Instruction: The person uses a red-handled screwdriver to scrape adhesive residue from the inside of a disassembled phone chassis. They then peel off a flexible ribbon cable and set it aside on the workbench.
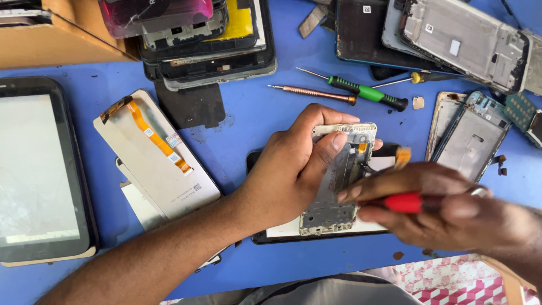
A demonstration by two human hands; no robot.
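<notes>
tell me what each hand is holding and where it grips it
Left hand grips the phone frame around its upper end; right hand holds a red-handled screwdriver by the handle.

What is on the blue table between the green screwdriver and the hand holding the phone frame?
In the head view, a thin copper-coloured screwdriver lies between the green screwdriver and the left hand.

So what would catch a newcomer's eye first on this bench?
At centre, the left hand holds a bare phone frame while the right hand works on it with a red-handled screwdriver. Behind lie a green-handled screwdriver and stacked phone parts on the blue table.
</notes>
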